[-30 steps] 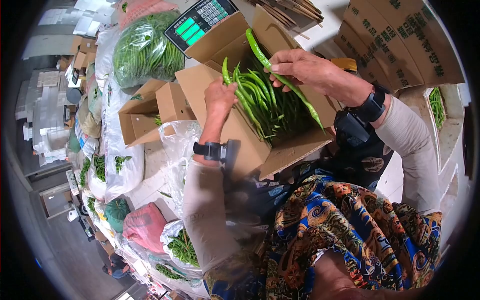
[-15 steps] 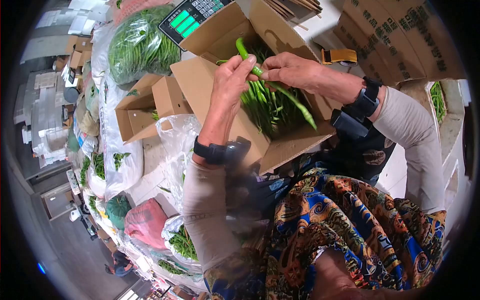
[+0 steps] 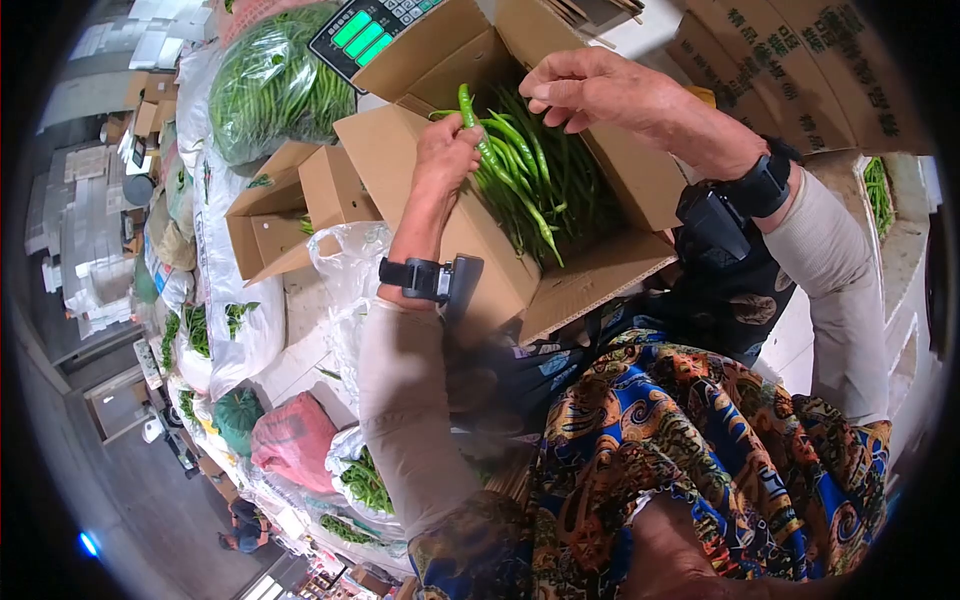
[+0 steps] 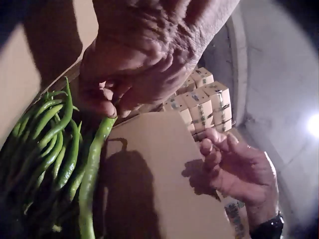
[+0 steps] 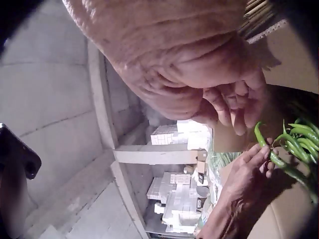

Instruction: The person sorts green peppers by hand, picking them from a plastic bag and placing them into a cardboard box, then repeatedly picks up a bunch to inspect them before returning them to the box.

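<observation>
I see the left hand (image 3: 445, 150) pinching a long green chili pepper (image 3: 505, 170) at its stem end, over the open cardboard box (image 3: 440, 215) of peppers. Right hand (image 3: 590, 90) hovers above the box's far right side, fingers loosely curled, holding nothing. Scale (image 3: 365, 30) sits far left.

Dark printed Chinese characters run in rows across the flattened cardboard boxes (image 3: 800, 70) at the upper right of the head view; they seem to include 精品, but the curved lens leaves the rest unreadable. The scale (image 3: 365, 35) at the top centre shows green display windows and a keypad, its digits too small to read.
</observation>
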Action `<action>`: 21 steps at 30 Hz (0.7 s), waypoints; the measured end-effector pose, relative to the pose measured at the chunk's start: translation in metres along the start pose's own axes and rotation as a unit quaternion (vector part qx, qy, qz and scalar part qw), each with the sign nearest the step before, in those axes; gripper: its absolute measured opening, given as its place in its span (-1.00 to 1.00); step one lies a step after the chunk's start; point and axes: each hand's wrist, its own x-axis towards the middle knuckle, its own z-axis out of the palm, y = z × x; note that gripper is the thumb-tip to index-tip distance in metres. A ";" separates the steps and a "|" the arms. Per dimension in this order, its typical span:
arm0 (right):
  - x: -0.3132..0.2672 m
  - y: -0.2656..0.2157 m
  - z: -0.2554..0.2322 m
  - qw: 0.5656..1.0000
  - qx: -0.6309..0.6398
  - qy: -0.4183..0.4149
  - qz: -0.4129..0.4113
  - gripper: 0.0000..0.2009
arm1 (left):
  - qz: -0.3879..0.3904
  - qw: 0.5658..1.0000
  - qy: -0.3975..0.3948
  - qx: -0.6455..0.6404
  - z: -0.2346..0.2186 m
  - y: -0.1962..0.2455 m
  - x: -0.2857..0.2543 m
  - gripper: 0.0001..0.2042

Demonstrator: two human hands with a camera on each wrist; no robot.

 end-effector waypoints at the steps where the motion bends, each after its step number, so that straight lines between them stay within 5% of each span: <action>1: -0.001 -0.001 -0.002 1.000 -0.004 -0.011 -0.014 -0.67 | -0.004 1.000 -0.001 0.030 0.004 -0.001 0.003 -0.77; 4: -0.002 0.001 -0.003 0.999 -0.010 -0.019 -0.033 -0.69 | -0.018 0.994 0.027 0.101 0.014 -0.027 0.025 -0.71; 6: -0.002 0.001 -0.005 0.999 -0.011 -0.014 -0.038 -0.70 | 0.218 0.884 0.153 0.384 0.023 -0.061 0.042 -0.59; 8: -0.004 -0.002 -0.009 0.999 0.001 -0.024 -0.045 -0.71 | 0.170 0.906 0.101 0.375 0.046 -0.022 0.014 -0.46; 10: -0.008 -0.009 -0.010 0.999 -0.004 -0.013 -0.044 -0.72 | 0.180 0.869 0.120 0.444 0.072 -0.018 0.007 -0.37; 12: -0.011 -0.013 -0.010 0.999 -0.012 -0.002 -0.048 -0.73 | 0.189 0.854 0.126 0.468 0.090 -0.039 0.028 -0.33; 17: -0.018 -0.015 -0.014 0.997 0.000 -0.054 -0.052 -0.70 | 0.110 0.907 0.113 0.390 0.115 -0.076 0.044 -0.22; 21: -0.018 -0.020 -0.017 0.993 0.008 -0.109 -0.035 -0.70 | 0.097 0.907 0.087 0.401 0.118 -0.089 0.035 -0.23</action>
